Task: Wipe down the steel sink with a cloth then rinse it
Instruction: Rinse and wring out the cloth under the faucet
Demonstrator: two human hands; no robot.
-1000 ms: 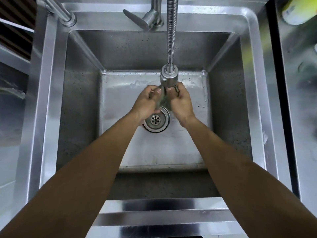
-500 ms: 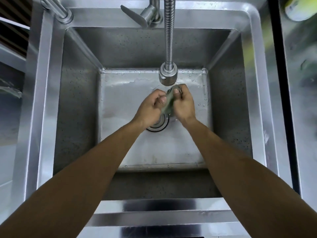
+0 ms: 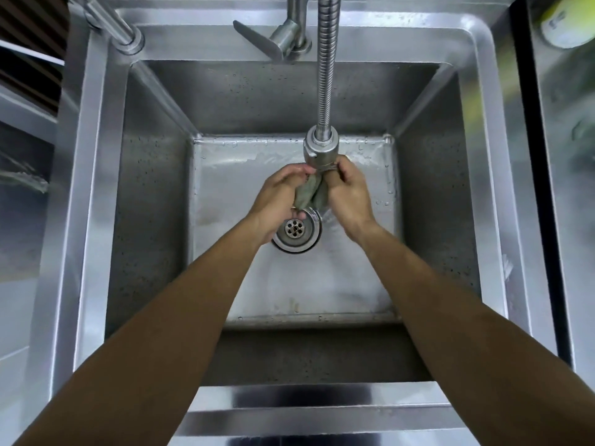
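Both hands over the steel sink (image 3: 151, 194) basin, just under the spray head (image 3: 321, 152) of the flexible faucet hose (image 3: 325, 66). Left hand (image 3: 278, 201) and right hand (image 3: 349, 196) each grip the grey-green cloth (image 3: 310, 194), bunched between them, fingers curled around it. Cloth hangs above the drain (image 3: 296, 231), not touching the sink floor as far as visible. Sink floor wet, droplets on the walls. Faucet lever (image 3: 260, 40) on the back rim. Yellow-green object (image 3: 566, 20) on the counter (image 3: 560, 156) far right, blurred.
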